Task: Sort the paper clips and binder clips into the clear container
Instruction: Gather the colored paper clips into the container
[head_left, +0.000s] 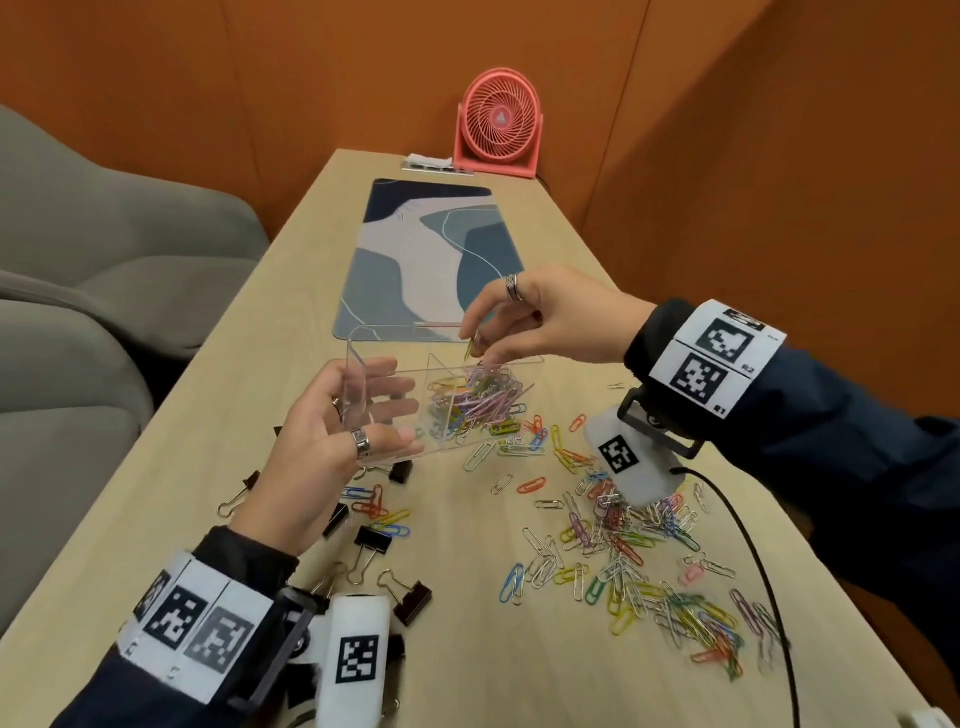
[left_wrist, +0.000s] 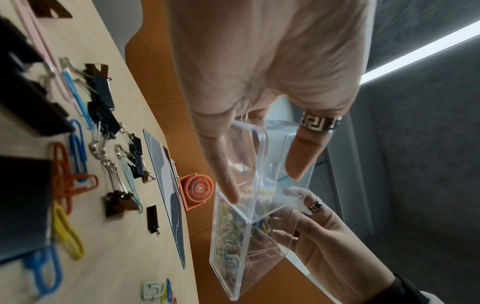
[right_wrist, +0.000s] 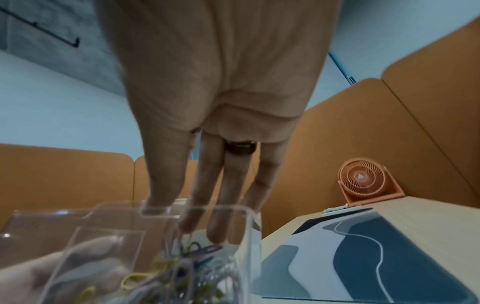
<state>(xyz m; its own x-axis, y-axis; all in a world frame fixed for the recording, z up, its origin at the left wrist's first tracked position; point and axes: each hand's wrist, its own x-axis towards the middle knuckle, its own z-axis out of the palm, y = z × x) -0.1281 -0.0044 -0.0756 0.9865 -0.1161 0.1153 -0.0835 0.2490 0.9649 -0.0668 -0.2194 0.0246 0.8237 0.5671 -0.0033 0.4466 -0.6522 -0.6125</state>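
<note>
Paper clips (head_left: 639, 551) lay scattered in many colours across the near right part of the wooden table (head_left: 218, 499), with a smaller bunch already heaped in the right-hand compartment of the clear container (head_left: 447, 400). That container was lifted off the table and tilted, held at its left end by the left hand (head_left: 322, 447), whose thumb lay along the near wall while the fingers showed through the plastic on the far side. The right hand (head_left: 540, 317) hung over the container's far right corner, its fingertips (head_left: 470, 332) dipping down toward the heap and pinching a yellow-green paper clip (head_left: 471, 347) just above the pile. Both hands wore rings. Binder clips (head_left: 374, 540), black with silver handles, lay on the table below and near the left wrist, well apart from the right hand; the container's left compartment looked bare of them. Beyond the container lay a blue and white desk mat (head_left: 415, 260), and at the far end of the table stood a coral desk fan (head_left: 498, 124) against the orange wall.
</note>
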